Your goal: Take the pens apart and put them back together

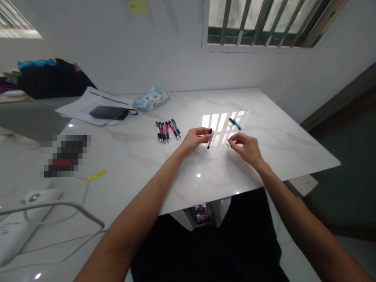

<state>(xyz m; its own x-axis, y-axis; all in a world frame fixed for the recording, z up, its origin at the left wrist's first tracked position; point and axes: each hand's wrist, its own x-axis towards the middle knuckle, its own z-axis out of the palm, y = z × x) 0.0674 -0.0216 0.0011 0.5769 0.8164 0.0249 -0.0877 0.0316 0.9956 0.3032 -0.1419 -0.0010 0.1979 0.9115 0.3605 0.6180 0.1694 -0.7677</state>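
Observation:
My left hand is closed in a pinch on a pen, pale in the middle with black ends, held tilted just above the table. My right hand sits a little to the right, its thumb and fingertips together at a small whitish piece too small to name. Beyond the right hand lie a teal and black pen and a dark piece beside it. Left of my left hand, several click pens in red, teal, black and white lie roughly side by side.
The white marble-patterned table meets the wall behind. Toward the back left are printed papers under a black pouch, and a blue wipes packet. A yellow strip, a cable and a white power strip lie at left.

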